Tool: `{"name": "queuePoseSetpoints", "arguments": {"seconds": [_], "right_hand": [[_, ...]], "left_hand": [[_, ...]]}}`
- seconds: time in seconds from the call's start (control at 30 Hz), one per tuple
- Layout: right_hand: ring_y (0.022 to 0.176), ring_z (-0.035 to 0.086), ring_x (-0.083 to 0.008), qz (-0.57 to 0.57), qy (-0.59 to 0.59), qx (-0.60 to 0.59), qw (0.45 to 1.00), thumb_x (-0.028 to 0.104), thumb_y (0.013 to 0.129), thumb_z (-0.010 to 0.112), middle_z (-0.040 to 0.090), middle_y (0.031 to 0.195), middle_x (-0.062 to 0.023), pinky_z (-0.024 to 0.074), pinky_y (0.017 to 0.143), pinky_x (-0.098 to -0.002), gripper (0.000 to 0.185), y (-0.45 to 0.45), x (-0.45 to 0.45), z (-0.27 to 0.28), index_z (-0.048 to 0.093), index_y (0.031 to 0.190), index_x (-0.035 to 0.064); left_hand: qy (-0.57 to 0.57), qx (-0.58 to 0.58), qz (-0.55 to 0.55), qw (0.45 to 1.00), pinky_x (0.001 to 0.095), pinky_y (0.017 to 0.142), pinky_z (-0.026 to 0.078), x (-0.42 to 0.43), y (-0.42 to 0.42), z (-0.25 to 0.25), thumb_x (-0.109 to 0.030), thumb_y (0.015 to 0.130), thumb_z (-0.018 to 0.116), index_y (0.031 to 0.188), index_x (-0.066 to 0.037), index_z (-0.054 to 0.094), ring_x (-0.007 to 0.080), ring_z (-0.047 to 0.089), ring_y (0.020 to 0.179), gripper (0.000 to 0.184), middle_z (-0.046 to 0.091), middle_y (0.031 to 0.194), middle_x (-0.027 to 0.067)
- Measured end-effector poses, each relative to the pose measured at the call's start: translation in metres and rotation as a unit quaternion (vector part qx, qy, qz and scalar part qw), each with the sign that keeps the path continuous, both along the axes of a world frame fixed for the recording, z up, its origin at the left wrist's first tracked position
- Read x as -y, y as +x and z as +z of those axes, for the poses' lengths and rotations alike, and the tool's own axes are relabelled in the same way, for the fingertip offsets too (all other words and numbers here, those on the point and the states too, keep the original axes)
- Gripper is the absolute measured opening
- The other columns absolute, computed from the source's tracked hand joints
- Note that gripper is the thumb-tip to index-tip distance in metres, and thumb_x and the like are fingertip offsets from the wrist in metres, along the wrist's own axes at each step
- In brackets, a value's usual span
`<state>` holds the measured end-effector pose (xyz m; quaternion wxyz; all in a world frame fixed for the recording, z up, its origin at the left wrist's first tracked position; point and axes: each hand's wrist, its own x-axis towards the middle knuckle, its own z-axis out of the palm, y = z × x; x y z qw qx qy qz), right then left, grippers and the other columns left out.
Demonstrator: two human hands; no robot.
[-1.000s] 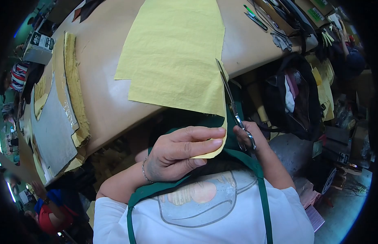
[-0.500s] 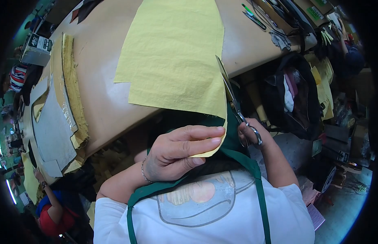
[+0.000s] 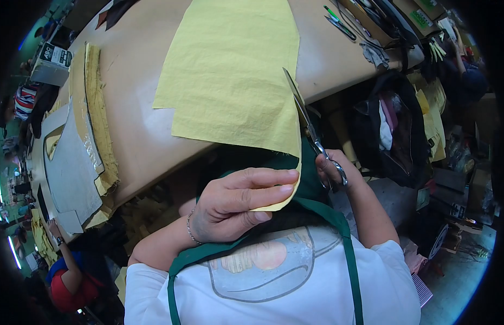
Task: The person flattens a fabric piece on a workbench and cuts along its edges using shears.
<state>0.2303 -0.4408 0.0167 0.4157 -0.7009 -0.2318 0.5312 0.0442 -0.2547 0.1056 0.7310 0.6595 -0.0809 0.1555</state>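
A large piece of yellow fabric (image 3: 230, 76) lies on the table, its near edge hanging over the front. My left hand (image 3: 236, 203) pinches the loose end of a narrow strip along the fabric's right edge, with the fingers on top and the thumb below. My right hand (image 3: 336, 170) grips a pair of metal scissors (image 3: 303, 111) by the handles. Their blades point away from me along the right edge of the fabric, between the strip and the table's front. How far the blades are parted is hard to make out.
On the tan tabletop (image 3: 133, 135), grey pattern pieces (image 3: 73, 162) and stacked yellow cloth (image 3: 95, 103) lie at left. Small snips (image 3: 338, 24) rest at the far right. A black bag (image 3: 398, 130) hangs beside the table. A co-worker in red (image 3: 73, 290) is at lower left.
The scissors and my right hand have shifted slightly up and left, away from me along the fabric edge. My left hand keeps its pinch, nearly still.
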Motion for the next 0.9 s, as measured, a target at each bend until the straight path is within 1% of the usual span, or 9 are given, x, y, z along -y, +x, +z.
{"name": "queuePoseSetpoints", "arguments": {"seconds": [0.4,0.5,0.6,0.67,0.73,0.77,0.83,0.87,0.9], "right_hand": [[0.040,0.041,-0.0058,-0.057,-0.015,0.037,0.998,0.059,0.074,0.052,0.043,0.048,0.0014,0.0316,0.037,-0.0200,0.053,-0.016,0.013,-0.003,0.043,0.064,0.0078],[0.040,0.040,-0.0057,-0.070,-0.023,0.038,0.997,0.057,0.074,0.054,0.043,0.048,0.0015,0.0309,0.037,-0.0203,0.051,-0.020,0.013,-0.001,0.043,0.064,0.0081],[0.039,0.039,-0.0056,-0.086,-0.035,0.032,0.995,0.056,0.074,0.054,0.042,0.047,0.0015,0.0302,0.037,-0.0205,0.051,-0.023,0.012,-0.002,0.043,0.064,0.0083],[0.039,0.038,-0.0056,-0.097,-0.036,0.028,0.994,0.057,0.074,0.055,0.042,0.047,0.0016,0.0299,0.037,-0.0207,0.051,-0.027,0.010,-0.003,0.043,0.064,0.0083],[0.039,0.038,-0.0056,-0.112,-0.031,0.024,0.993,0.057,0.073,0.055,0.041,0.046,0.0016,0.0297,0.036,-0.0208,0.051,-0.031,0.009,-0.004,0.043,0.063,0.0083],[0.039,0.040,-0.0065,-0.116,-0.036,0.028,0.992,0.057,0.072,0.056,0.042,0.046,0.0009,0.0315,0.036,-0.0217,0.052,-0.033,0.008,-0.005,0.044,0.062,0.0074],[0.039,0.044,-0.0083,-0.122,-0.046,0.037,0.991,0.057,0.071,0.057,0.043,0.046,-0.0004,0.0352,0.037,-0.0233,0.054,-0.035,0.007,-0.007,0.046,0.060,0.0054],[0.039,0.044,-0.0081,-0.123,-0.049,0.040,0.990,0.056,0.072,0.057,0.043,0.046,-0.0004,0.0352,0.037,-0.0231,0.053,-0.036,0.007,-0.006,0.046,0.061,0.0053],[0.038,0.044,-0.0079,-0.124,-0.051,0.043,0.990,0.056,0.072,0.057,0.043,0.046,-0.0003,0.0353,0.036,-0.0229,0.053,-0.038,0.006,-0.004,0.046,0.061,0.0052]], "left_hand": [[0.002,0.015,0.008,1.000,0.0321,0.087,0.040,-0.009,-0.002,-0.004,-0.011,0.083,0.053,0.110,-0.001,0.054,0.0278,0.050,0.105,0.029,0.049,0.116,0.0207],[-0.035,0.036,0.041,0.998,0.0335,0.087,0.039,-0.010,-0.002,-0.006,-0.010,0.084,0.053,0.110,0.000,0.054,0.0279,0.050,0.105,0.028,0.049,0.115,0.0219],[-0.011,0.027,0.072,0.997,0.0342,0.086,0.039,-0.019,-0.005,-0.003,-0.011,0.084,0.052,0.108,0.001,0.055,0.0260,0.051,0.103,0.027,0.050,0.113,0.0215],[-0.055,0.001,0.110,0.992,0.0338,0.086,0.039,-0.025,-0.012,-0.007,-0.013,0.085,0.052,0.106,0.002,0.055,0.0243,0.051,0.102,0.026,0.051,0.111,0.0202],[-0.092,0.007,0.145,0.985,0.0333,0.086,0.038,-0.030,-0.012,-0.010,-0.014,0.085,0.052,0.106,0.002,0.055,0.0223,0.050,0.100,0.026,0.052,0.109,0.0183],[-0.109,0.011,0.163,0.981,0.0331,0.086,0.037,-0.032,-0.012,-0.011,-0.015,0.086,0.051,0.105,0.003,0.055,0.0213,0.050,0.100,0.027,0.053,0.109,0.0174],[-0.160,0.028,0.171,0.972,0.0319,0.086,0.037,-0.039,-0.009,-0.014,-0.015,0.087,0.049,0.108,0.004,0.053,0.0194,0.050,0.099,0.028,0.053,0.108,0.0155],[-0.193,0.032,0.169,0.966,0.0309,0.086,0.037,-0.043,-0.007,-0.014,-0.014,0.087,0.048,0.110,0.004,0.051,0.0180,0.050,0.098,0.029,0.054,0.107,0.0139],[-0.188,0.023,0.179,0.965,0.0301,0.086,0.037,-0.049,-0.004,-0.015,-0.015,0.088,0.048,0.110,0.004,0.051,0.0177,0.050,0.098,0.030,0.054,0.107,0.0133]]}}
